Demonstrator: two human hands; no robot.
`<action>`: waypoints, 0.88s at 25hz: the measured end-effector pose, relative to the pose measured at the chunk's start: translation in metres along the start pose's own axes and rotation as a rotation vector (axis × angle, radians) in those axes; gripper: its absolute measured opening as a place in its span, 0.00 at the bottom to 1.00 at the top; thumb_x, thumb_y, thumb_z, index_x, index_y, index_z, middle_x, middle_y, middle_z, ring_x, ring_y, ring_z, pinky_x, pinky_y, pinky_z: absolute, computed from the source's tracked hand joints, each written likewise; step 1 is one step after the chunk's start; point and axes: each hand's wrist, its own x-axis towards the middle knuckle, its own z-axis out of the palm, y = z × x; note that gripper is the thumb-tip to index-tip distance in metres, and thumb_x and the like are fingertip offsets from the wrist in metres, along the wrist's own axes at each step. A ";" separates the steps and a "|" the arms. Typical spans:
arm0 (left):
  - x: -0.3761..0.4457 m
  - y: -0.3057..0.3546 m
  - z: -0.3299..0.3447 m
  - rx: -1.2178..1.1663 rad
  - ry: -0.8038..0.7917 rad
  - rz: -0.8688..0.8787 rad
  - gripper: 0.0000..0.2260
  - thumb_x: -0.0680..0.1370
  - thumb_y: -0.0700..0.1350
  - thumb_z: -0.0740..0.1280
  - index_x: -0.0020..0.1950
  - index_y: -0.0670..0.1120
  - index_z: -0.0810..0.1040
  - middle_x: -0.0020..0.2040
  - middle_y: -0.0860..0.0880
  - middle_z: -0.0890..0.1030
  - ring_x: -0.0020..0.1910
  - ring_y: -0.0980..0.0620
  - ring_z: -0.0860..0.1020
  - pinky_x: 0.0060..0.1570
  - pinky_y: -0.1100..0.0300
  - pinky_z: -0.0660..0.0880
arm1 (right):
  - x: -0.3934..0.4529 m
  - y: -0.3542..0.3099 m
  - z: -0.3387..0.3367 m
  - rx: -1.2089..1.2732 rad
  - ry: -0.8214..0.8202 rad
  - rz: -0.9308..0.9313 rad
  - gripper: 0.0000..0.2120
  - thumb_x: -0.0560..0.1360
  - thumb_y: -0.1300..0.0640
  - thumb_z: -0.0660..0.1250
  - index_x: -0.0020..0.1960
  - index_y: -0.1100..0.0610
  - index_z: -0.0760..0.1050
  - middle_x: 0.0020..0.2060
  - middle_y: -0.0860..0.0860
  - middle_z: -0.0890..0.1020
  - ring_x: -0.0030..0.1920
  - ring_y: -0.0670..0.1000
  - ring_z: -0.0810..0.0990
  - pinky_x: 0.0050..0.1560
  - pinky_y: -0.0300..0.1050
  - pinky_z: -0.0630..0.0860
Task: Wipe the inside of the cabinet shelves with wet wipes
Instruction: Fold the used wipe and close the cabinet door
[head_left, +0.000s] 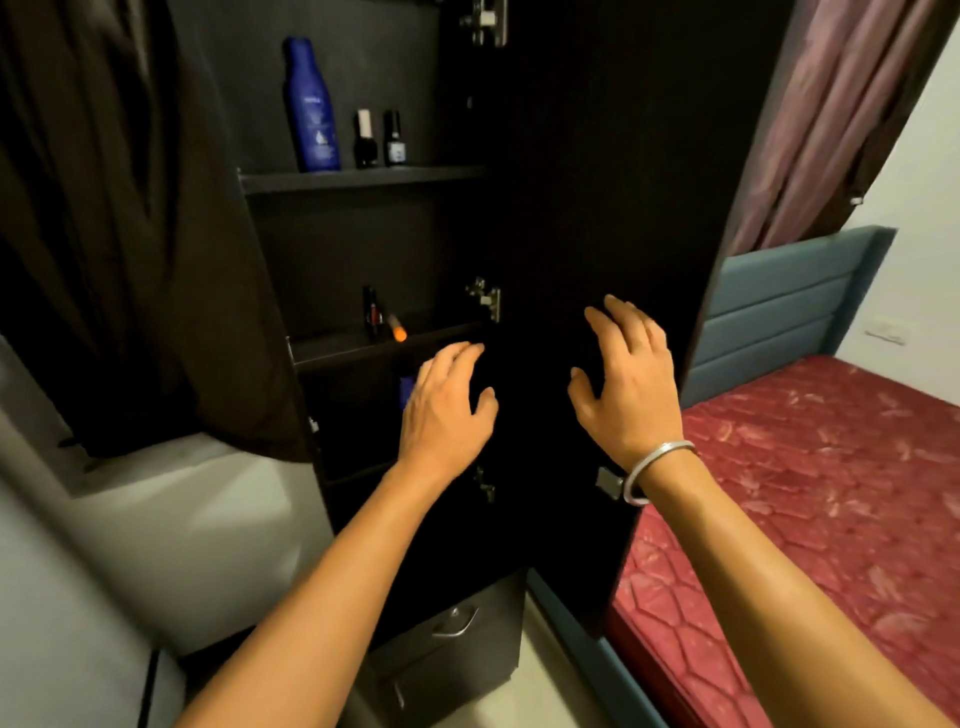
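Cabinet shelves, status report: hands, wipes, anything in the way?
Left hand and right hand open, empty. No wet wipe in view. Blue bottle on upper shelf; orange-tipped tube on middle shelf in the way.

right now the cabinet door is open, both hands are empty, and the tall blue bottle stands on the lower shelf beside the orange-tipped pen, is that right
Not quite. The head view shows the tall blue bottle standing on the upper shelf, next to two small dark bottles. The orange-tipped pen lies on the shelf below. The rest holds: the cabinet door is open, and the left hand and right hand hold nothing.
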 end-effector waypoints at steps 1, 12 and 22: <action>0.003 0.016 0.005 -0.011 0.012 0.025 0.23 0.78 0.46 0.66 0.74 0.47 0.70 0.71 0.51 0.71 0.70 0.51 0.68 0.70 0.53 0.68 | 0.002 0.003 -0.011 -0.006 0.063 0.007 0.30 0.71 0.56 0.68 0.72 0.59 0.67 0.73 0.57 0.66 0.73 0.59 0.63 0.73 0.55 0.62; 0.010 0.119 0.019 -0.078 0.076 0.126 0.22 0.78 0.50 0.66 0.72 0.49 0.73 0.68 0.53 0.75 0.67 0.53 0.72 0.68 0.56 0.70 | -0.003 0.027 -0.051 0.511 0.067 0.473 0.36 0.70 0.47 0.65 0.75 0.51 0.57 0.58 0.48 0.79 0.57 0.54 0.79 0.54 0.50 0.77; 0.016 0.124 0.004 -0.206 0.220 -0.096 0.25 0.76 0.64 0.66 0.68 0.52 0.76 0.63 0.55 0.80 0.59 0.57 0.78 0.57 0.57 0.78 | -0.015 -0.027 -0.054 0.693 0.174 0.482 0.25 0.73 0.62 0.65 0.68 0.49 0.70 0.48 0.44 0.83 0.50 0.47 0.83 0.51 0.41 0.76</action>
